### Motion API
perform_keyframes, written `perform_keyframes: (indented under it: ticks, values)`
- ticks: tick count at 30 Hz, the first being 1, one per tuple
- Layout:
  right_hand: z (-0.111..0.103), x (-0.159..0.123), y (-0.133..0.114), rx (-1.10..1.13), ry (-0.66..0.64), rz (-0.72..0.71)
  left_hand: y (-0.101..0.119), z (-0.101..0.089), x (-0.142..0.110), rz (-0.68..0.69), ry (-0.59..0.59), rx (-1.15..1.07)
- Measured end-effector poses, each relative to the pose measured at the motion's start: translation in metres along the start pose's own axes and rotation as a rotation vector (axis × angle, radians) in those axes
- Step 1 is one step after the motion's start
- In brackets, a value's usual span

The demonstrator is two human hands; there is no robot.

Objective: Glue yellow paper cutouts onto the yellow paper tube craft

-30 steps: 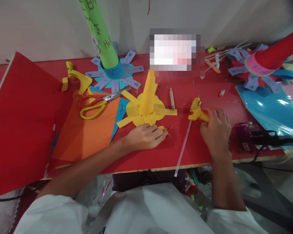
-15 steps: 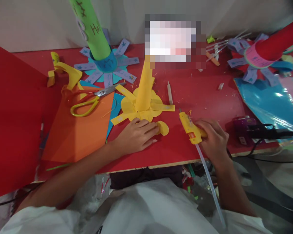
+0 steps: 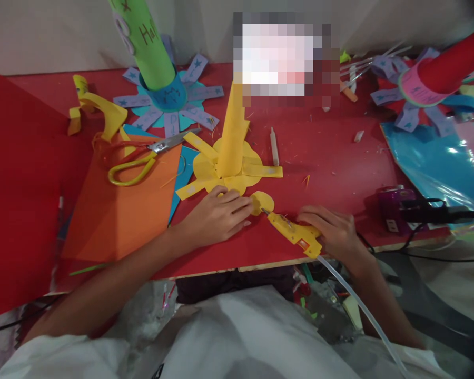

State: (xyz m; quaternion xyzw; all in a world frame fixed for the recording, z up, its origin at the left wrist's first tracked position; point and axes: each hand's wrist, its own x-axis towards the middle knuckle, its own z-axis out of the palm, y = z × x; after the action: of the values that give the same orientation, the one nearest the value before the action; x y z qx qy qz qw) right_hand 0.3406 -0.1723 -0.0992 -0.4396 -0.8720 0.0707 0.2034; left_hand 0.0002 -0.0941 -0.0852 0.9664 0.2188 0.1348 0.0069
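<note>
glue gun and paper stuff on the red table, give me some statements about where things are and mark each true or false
1. The right hand holds the yellow glue gun. True.
2. The left hand has its fingers at the small yellow paper piece. True.
3. The yellow glue gun's tip points away from the small yellow paper piece. False: the tip is at its edge.
4. The scissors lie partly over the orange sheet. True.
5. The left hand is holding the scissors. False: neither hand touches them.
6. The green tube stands in a pink collar. False: its collar is blue.
</note>
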Motion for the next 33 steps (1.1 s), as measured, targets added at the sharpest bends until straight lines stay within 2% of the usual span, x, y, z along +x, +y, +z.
perform_keyframes:
  ticks: [4, 13, 20, 23, 27, 30, 33]
  values:
    - [-0.002, 0.004, -0.002, -0.078, -0.018, -0.047, -0.001, 0.002, -0.001, 0.021, 0.026, 0.032]
    - [-0.002, 0.005, -0.002, -0.081, -0.01, -0.034, -0.002, 0.002, 0.001, 0.026, 0.053, 0.045]
    - [0.0, -0.003, 0.005, -0.065, -0.005, 0.008, 0.004, 0.0, 0.009, 0.124, 0.08, 0.243]
    - [0.002, -0.013, 0.014, -0.091, 0.054, 0.074, 0.007, -0.002, 0.014, 0.151, 0.104, 0.314]
    - [0.003, -0.021, 0.028, -0.243, 0.157, 0.245, 0.008, -0.004, 0.019, 0.175, 0.104, 0.338]
    - [0.001, -0.019, 0.036, -0.324, 0.183, 0.406, 0.008, -0.004, 0.02, 0.161, 0.085, 0.329]
    - [-0.005, -0.016, 0.039, -0.33, 0.162, 0.483, 0.009, -0.003, 0.019, 0.122, 0.05, 0.296]
